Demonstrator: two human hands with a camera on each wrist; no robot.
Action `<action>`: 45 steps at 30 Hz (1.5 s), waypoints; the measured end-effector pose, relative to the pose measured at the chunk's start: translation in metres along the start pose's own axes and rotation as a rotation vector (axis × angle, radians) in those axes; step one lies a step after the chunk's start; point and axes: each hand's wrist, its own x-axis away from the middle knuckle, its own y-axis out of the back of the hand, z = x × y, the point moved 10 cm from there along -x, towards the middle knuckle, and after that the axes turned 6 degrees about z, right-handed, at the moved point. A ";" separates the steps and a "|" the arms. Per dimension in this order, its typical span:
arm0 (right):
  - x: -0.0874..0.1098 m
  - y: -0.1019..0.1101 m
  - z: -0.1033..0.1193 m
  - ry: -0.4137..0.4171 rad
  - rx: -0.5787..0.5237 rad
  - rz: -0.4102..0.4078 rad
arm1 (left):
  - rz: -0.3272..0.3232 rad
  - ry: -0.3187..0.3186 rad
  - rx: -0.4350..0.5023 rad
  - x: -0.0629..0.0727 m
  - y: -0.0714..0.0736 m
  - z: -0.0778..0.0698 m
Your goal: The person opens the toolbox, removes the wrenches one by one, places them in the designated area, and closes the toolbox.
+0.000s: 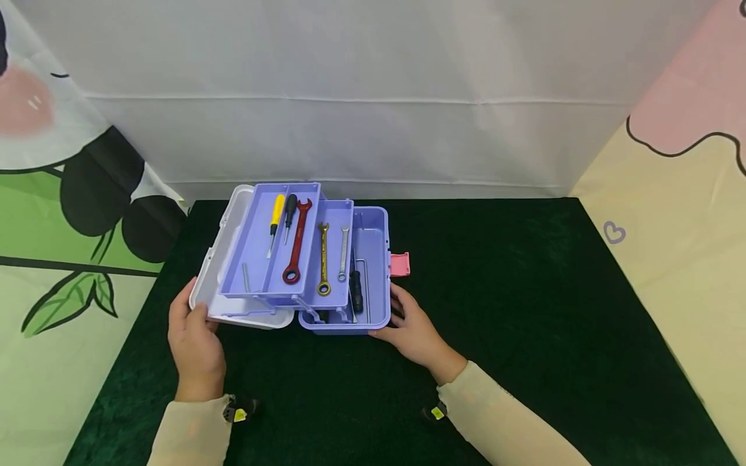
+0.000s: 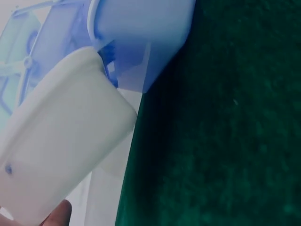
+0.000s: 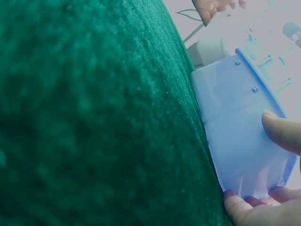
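Note:
A toolbox [image 1: 373, 226] stands opened out on the table, its lilac body at the right and its white lid [image 1: 204, 285] folded to the left. Two stepped trays hold a yellow screwdriver [image 1: 276, 213], a black screwdriver [image 1: 290, 207], a red wrench [image 1: 298, 243], a gold wrench [image 1: 324, 259], a silver wrench [image 1: 344, 249] and a hex key [image 1: 245, 277]. My left hand [image 1: 197, 346] grips the lid's outer edge. With thumb and fingers my right hand [image 1: 416, 330] holds the body's near right corner; both also show in the right wrist view.
In the toolbox body lie a black-handled screwdriver [image 1: 356, 291] and a long bent hex key [image 1: 366, 285], partly hidden by the trays. A pink latch [image 1: 400, 264] sticks out to the right. Dark green cloth [image 1: 524, 310] covers the table, with a white curtain [image 1: 379, 142] behind.

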 end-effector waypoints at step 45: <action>-0.004 0.015 0.002 -0.071 0.019 0.037 | 0.227 0.253 -0.327 -0.013 -0.001 0.053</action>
